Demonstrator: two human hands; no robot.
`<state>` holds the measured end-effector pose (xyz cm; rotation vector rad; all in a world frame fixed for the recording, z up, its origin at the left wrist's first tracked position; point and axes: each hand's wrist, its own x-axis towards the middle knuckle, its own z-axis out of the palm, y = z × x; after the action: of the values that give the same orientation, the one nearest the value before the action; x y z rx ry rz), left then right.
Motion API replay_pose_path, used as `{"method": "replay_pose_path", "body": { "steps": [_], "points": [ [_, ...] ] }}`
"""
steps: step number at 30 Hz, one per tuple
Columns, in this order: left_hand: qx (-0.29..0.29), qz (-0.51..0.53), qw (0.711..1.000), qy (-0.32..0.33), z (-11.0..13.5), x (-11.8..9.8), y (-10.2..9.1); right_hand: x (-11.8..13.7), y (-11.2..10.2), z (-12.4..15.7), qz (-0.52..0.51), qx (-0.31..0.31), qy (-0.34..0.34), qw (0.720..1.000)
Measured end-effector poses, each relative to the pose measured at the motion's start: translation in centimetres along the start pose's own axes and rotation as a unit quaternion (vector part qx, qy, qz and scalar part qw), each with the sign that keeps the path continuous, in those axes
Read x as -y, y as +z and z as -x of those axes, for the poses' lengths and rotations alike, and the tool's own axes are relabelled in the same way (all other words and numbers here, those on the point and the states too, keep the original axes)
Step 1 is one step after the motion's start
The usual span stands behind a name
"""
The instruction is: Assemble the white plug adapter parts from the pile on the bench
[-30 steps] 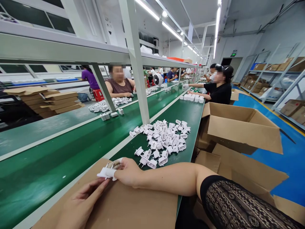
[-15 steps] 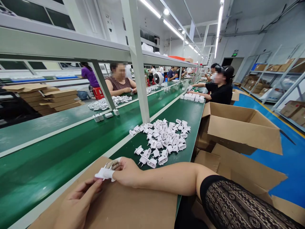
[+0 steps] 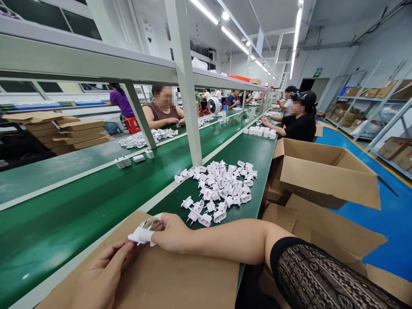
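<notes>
My right hand (image 3: 170,234) is closed on a small white plug part (image 3: 141,234) with metal pins, held over a flat cardboard sheet (image 3: 180,279). White tape wraps its fingertips. My left hand (image 3: 99,279) sits just below and left of the part, its fingertips touching the part's near end. A pile of several white plug parts (image 3: 222,186) lies on the green bench (image 3: 257,154) just beyond my right hand.
An open cardboard box (image 3: 325,171) stands to the right of the bench, flaps spread. A green conveyor belt (image 3: 80,206) carries small white blocks (image 3: 128,161). A white post (image 3: 186,86) rises behind the pile. Other people sit working along both sides.
My left hand has closed in on the white part and now touches it. The white blocks on the conveyor have drifted left. The person ahead on the right has drawn an arm back.
</notes>
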<state>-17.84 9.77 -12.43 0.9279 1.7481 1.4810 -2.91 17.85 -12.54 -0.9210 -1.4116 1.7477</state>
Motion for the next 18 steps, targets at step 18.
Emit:
{"method": "replay_pose_path", "body": {
  "steps": [18],
  "points": [
    [0.032, 0.105, 0.988, -0.113, 0.7, -2.3, 0.3, 1.4, 0.1, 0.9, -0.092, 0.08, -0.028, 0.992]
  ]
}}
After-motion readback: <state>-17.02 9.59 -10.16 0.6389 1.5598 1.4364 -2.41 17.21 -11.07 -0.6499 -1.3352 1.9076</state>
